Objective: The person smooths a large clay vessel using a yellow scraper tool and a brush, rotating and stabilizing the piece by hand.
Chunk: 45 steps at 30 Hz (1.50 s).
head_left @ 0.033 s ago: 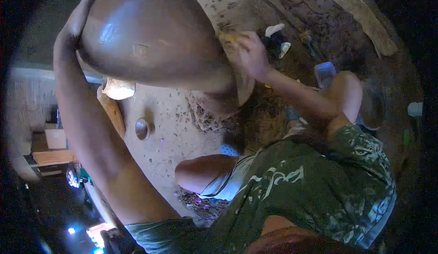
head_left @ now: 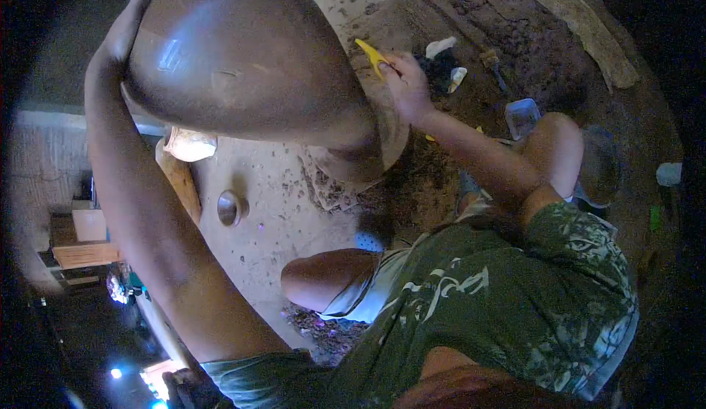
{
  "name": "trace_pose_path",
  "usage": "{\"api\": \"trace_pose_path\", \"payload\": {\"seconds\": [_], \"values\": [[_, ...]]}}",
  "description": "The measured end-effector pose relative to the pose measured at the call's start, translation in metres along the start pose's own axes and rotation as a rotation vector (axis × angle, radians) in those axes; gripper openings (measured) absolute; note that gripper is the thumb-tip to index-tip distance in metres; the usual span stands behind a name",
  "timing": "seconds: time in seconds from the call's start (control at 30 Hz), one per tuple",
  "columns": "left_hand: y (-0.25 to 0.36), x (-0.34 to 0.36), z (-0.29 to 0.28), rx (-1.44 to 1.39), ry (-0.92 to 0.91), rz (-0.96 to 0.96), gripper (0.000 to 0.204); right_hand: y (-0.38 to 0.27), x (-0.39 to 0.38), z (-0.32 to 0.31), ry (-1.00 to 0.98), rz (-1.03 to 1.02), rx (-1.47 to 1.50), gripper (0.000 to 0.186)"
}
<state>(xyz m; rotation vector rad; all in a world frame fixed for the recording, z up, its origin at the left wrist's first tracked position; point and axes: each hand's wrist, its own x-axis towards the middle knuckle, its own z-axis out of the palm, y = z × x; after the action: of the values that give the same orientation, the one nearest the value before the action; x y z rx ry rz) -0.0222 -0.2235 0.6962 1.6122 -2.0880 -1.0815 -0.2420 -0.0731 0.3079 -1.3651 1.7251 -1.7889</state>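
Note:
A large, smooth brown clay pot [head_left: 243,63] with a wet-looking shine fills the upper left of the head view. It narrows toward its lower right end, beside a round base [head_left: 393,141]. My left hand [head_left: 131,23] lies along the pot's left side, a finger stretched upward; its other fingers are mostly hidden. To the right of the pot, my right hand [head_left: 408,89] is closed around a slim yellow tool [head_left: 371,56] with a pointed end. That tip points up and left, just off the pot's wall; its exact kind is unclear.
A small round bowl [head_left: 229,208] sits on the floor left of my knee. Right of my right hand lie white-and-dark scraps [head_left: 441,47], a brush [head_left: 496,67] and a clear plastic tub [head_left: 523,117]. A board-like strip [head_left: 581,27] lies at the far right.
The yellow tool, blurred before against the pot's edge, now shows clearly, angled up from my right hand. My left hand has barely shifted on the pot.

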Motion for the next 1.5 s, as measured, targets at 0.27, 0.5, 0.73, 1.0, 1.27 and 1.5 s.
{"api": "trace_pose_path", "payload": {"seconds": [0.27, 0.5, 0.73, 1.0, 1.27, 1.5], "values": [[0.027, -0.009, 0.046, -0.090, -0.071, 0.015, 0.088, 0.015, 0.026, 0.051, -0.031, 0.274, 0.570, 0.018], [0.015, -0.001, 0.026, -0.105, -0.151, -0.009, 0.089, -0.101, 0.036, 0.018, -0.051, -0.132, 0.672, 0.017], [0.022, 0.012, 0.028, -0.060, -0.059, 0.042, 0.090, 0.043, 0.012, 0.033, -0.105, 0.581, 0.725, 0.020], [0.021, -0.030, 0.036, -0.070, -0.065, -0.052, 0.089, -0.166, 0.067, -0.014, -0.094, -0.092, 0.187, 0.022], [0.027, -0.017, 0.034, 0.000, 0.019, 0.109, 0.090, 0.014, 0.019, 0.010, -0.142, 0.430, 0.292, 0.020], [0.021, -0.028, 0.035, -0.064, -0.009, 0.046, 0.087, -0.122, 0.075, -0.001, -0.100, 0.010, 0.091, 0.026]]}}
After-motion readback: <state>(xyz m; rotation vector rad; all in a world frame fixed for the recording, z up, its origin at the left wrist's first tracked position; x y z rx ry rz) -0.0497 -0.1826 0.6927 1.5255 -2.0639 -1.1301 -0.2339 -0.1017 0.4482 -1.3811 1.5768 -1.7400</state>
